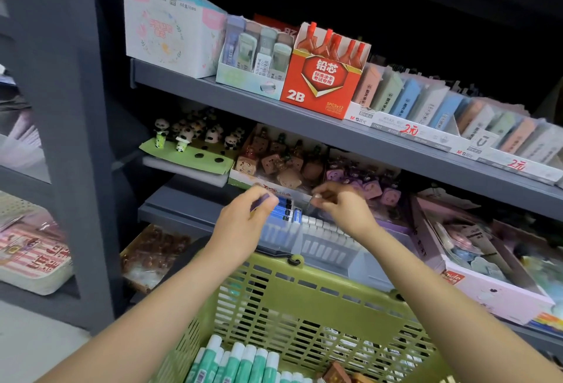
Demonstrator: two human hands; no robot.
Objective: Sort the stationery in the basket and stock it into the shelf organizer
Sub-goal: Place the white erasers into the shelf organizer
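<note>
- The left hand [243, 218], just left of the frame's centre, has its fingers curled round a small dark purple-blue item [261, 202] held at the back edge of the clear organizer [323, 245]. The grip looks like a light fingertip pinch; if it loosens before the item is inside a slot, the piece could drop behind the organizer or down into the green basket [292, 300] below.
- The blue-capped pieces [286, 210] already standing in the organizer are packed close together, so pushing another in at an angle might tip neighbours or jam it across two compartments.
- The right hand [341, 209], just right of centre, is curled with fingertips together over the organizer's clear back wall; it seems to pinch something small and pale, but I cannot tell what.
- Both forearms reach up from the bottom edge across the basket, wrists bent slightly down toward the organizer. A forearm dragging on the basket rim could shift the basket and disturb the reach.
- The green-and-white sticks [243, 361] lie in the basket at the bottom centre, not yet stocked; the sorting looks far from finished.
- The brown figure erasers [274, 163] sit just behind the hands on the middle shelf [182, 209], and a knuckle lifting backwards might knock them over.
</note>
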